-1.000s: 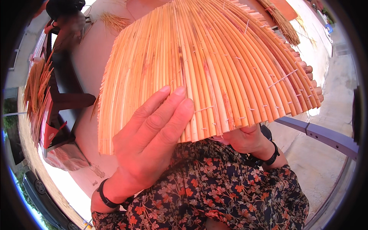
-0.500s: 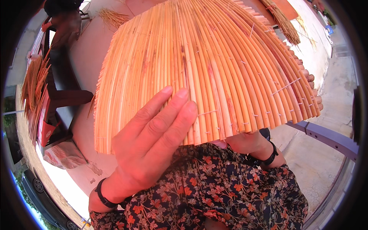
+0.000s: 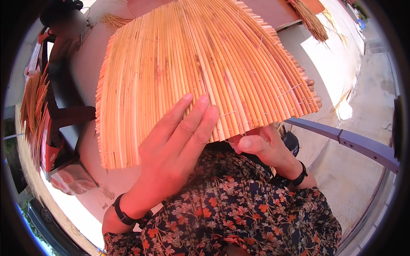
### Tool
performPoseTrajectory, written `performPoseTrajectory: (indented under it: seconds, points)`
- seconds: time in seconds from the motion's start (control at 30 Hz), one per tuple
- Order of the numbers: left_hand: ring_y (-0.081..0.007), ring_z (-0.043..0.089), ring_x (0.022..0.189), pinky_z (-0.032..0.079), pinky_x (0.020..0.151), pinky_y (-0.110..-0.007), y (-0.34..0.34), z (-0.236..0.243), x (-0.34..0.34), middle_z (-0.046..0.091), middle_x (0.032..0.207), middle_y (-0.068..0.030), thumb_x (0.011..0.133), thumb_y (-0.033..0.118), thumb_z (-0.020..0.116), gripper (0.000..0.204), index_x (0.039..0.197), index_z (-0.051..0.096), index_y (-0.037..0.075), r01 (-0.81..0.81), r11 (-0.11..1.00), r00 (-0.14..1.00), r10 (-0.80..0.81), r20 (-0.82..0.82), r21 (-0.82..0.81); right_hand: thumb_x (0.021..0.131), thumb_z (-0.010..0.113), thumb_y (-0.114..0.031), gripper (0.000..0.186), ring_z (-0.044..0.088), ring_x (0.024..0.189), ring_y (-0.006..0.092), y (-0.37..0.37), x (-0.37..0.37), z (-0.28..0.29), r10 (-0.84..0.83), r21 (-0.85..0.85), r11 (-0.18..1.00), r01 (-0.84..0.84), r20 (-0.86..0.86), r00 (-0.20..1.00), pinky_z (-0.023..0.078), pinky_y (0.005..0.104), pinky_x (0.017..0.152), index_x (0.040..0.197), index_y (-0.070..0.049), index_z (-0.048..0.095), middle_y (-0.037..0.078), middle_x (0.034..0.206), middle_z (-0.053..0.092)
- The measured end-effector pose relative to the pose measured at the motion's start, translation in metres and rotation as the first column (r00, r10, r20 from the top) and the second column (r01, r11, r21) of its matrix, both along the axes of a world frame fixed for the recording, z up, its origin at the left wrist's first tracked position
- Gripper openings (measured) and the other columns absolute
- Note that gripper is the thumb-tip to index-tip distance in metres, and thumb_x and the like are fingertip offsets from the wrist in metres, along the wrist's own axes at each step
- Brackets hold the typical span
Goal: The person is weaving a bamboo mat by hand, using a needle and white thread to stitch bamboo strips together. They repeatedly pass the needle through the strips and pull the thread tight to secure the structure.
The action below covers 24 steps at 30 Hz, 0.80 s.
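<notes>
A broad panel of straw-coloured stalks [image 3: 145, 72], laid side by side and stitched with short pale threads, fills the middle of the view. My left hand [image 3: 175, 136] lies flat on its near part, fingers stretched out and touching the stalks. Just under the panel's near edge is my right hand [image 3: 273, 149], its thumb bent in towards the fingers. The edge covers most of those fingers, and whatever they pinch is too hidden to make out. More stalk ends stick out beneath the panel's right side.
A person [image 3: 64, 30] sits at the far left, near a dark bench-like frame [image 3: 72, 113]. A bundle of reddish stalks [image 3: 32, 106] leans beside it. Another straw bundle [image 3: 309, 21] lies at the far right. A purple-grey metal bar [image 3: 354, 143] crosses the right side.
The panel has shifted left, its right corner moving most. My right hand has come further out from under the edge, so its thumb now shows. My left hand stays flat on the stalks.
</notes>
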State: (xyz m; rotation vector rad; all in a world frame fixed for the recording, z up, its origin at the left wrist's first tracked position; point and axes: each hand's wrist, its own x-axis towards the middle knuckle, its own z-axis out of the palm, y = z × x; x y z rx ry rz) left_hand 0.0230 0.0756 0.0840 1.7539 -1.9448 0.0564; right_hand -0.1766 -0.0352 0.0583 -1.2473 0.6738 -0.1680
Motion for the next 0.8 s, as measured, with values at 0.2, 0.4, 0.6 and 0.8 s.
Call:
performPoseTrajectory:
  seconds: [0.2,0.4,0.6,0.8]
  points:
    - [-0.0342,0.062,0.121,0.055,0.096,-0.041,-0.006,-0.026,-0.009,0.064,0.134,-0.0128,0.081,0.011,0.061,0.048,0.128,0.067,0.005,0.017,0.999,0.999,-0.019,0.05,0.05,0.099,0.059,-0.04,0.041,0.049,0.072,0.007,0.008,0.003,-0.029,-0.215,0.081,0.973,0.214,0.006,0.977,0.038,0.0251,0.062,0.08,-0.004,0.061,-0.002,0.078,0.057]
    - [-0.0337,0.062,0.122,0.056,0.096,-0.042,-0.008,-0.037,-0.006,0.063,0.135,-0.0125,0.082,0.011,0.06,0.047,0.128,0.067,0.005,0.014,0.999,0.998,-0.016,0.063,0.031,0.1,0.058,-0.037,0.036,0.047,0.072,0.0067,0.011,0.015,-0.036,-0.316,0.062,0.948,0.313,0.046,0.948,0.035,0.0251,0.06,0.087,-0.004,0.061,-0.003,0.08,0.056]
    - [-0.034,0.062,0.122,0.056,0.096,-0.043,-0.011,-0.04,-0.008,0.062,0.136,-0.0124,0.082,0.011,0.062,0.048,0.13,0.066,0.006,-0.007,1.0,0.998,0.006,0.055,0.014,0.103,0.054,-0.033,0.039,0.061,0.081,0.0166,0.013,0.018,-0.05,-0.399,0.516,0.835,0.191,0.328,0.856,0.05,0.0316,0.075,0.105,0.004,0.064,0.007,0.088,0.066]
    - [-0.0345,0.056,0.128,0.05,0.103,-0.044,-0.021,-0.05,-0.007,0.063,0.134,-0.0119,0.075,0.015,0.076,0.053,0.127,0.066,0.007,0.035,0.989,0.998,-0.027,-0.058,0.143,0.103,0.053,-0.034,0.045,0.066,0.101,0.0239,0.009,0.027,-0.052,-0.573,0.483,0.762,0.431,0.193,0.797,0.053,0.0373,0.092,0.117,0.008,0.062,0.018,0.111,0.069]
